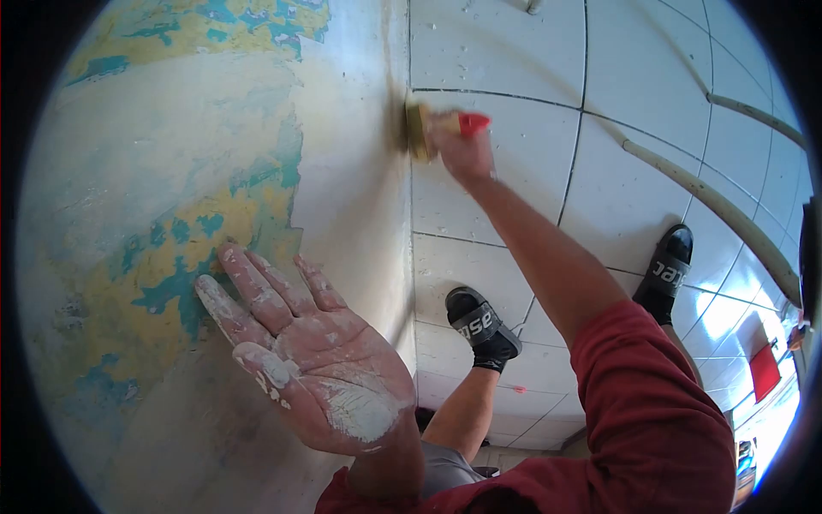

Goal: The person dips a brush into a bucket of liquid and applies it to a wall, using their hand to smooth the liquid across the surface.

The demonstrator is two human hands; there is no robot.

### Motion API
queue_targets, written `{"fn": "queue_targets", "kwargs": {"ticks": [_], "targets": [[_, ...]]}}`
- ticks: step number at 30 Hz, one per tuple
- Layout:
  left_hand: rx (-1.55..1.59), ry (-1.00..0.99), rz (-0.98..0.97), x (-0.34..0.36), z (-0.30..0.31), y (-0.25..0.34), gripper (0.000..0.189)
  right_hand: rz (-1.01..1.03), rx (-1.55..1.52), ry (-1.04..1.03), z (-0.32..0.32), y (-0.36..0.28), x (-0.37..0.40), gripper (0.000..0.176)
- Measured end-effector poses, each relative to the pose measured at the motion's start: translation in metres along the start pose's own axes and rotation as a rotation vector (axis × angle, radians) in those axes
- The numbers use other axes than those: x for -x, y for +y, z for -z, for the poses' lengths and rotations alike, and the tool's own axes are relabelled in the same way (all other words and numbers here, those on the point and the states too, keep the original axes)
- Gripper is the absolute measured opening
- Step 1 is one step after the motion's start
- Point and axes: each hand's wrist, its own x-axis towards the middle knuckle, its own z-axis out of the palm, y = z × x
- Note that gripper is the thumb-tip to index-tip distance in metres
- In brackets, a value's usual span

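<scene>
My right hand (465,152) is closed around a paintbrush (419,133) with a red-tipped handle. Its pale bristles meet the corner where the wall joins the tiled floor; the hand and brush are slightly blurred. Palm up, my left hand (334,360) is open in front of the wall (351,171), with fingers extended. White paste coats its palm, thumb and fingertips, and it grips nothing. The wall has patches of peeling turquoise and yellow paint beside a smoother whitish strip along the floor.
White floor tiles (505,43) with dark joints carry scattered specks. A long pale pole (711,201) and another pole (753,116) lie to the right. My feet in black slides (481,321) stand on the tiles. A red item (765,372) is at far right.
</scene>
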Motion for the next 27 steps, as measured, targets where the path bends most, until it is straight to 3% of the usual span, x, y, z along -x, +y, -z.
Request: {"fn": "queue_targets", "kwargs": {"ticks": [1, 3, 6, 7, 8, 9, 10, 14, 17, 19, 21, 22, 24, 25, 27], "targets": [[0.008, 0.004, -0.004, 0.000, -0.002, 0.001, 0.076, 0.008, 0.005, -0.004, 0.005, -0.006, 0.013, 0.017], [-0.028, 0.046, 0.022, -0.001, -0.005, 0.002, 0.077, -0.235, 0.046, -0.082, 0.011, -0.019, 0.025, 0.019], [-0.013, 0.032, 0.002, -0.002, -0.004, 0.001, 0.079, -0.158, 0.184, -0.096, 0.007, -0.052, -0.017, 0.027], [-0.015, 0.033, 0.003, -0.002, -0.003, 0.001, 0.079, -0.097, 0.202, -0.052, 0.001, -0.037, -0.050, 0.034], [0.046, 0.032, 0.006, -0.002, -0.002, 0.002, 0.079, -0.068, 0.347, 0.009, -0.003, -0.068, -0.070, 0.038], [0.109, 0.032, 0.007, -0.002, -0.002, 0.002, 0.078, -0.063, 0.282, 0.029, -0.006, -0.083, -0.092, 0.040], [0.110, 0.033, 0.007, -0.002, -0.002, 0.001, 0.078, -0.048, 0.386, 0.108, -0.009, -0.095, -0.111, 0.038], [0.062, 0.053, 0.016, -0.002, -0.004, 0.001, 0.079, 0.098, 0.213, 0.242, -0.014, -0.111, -0.142, 0.031], [0.052, 0.079, 0.024, -0.003, -0.009, 0.002, 0.079, 0.032, -0.008, 0.273, -0.013, -0.110, -0.121, 0.026], [0.057, 0.092, 0.029, -0.002, -0.011, 0.003, 0.078, 0.023, -0.063, 0.258, -0.011, -0.067, -0.097, 0.024], [0.064, 0.102, 0.026, -0.002, -0.012, 0.003, 0.076, -0.015, -0.132, 0.110, -0.006, -0.011, -0.051, 0.024], [0.065, 0.104, 0.025, -0.002, -0.013, 0.002, 0.076, -0.123, 0.082, 0.088, -0.003, -0.002, -0.017, 0.022], [0.119, 0.103, 0.008, -0.002, -0.014, 0.001, 0.074, -0.174, -0.128, 0.003, 0.003, 0.027, 0.039, 0.017], [0.121, 0.104, 0.008, -0.002, -0.015, 0.001, 0.074, -0.172, -0.127, 0.002, 0.009, 0.020, 0.054, 0.017], [0.092, 0.125, 0.009, -0.003, -0.017, 0.001, 0.074, -0.373, 0.083, -0.096, 0.015, -0.005, 0.070, 0.014]]}}
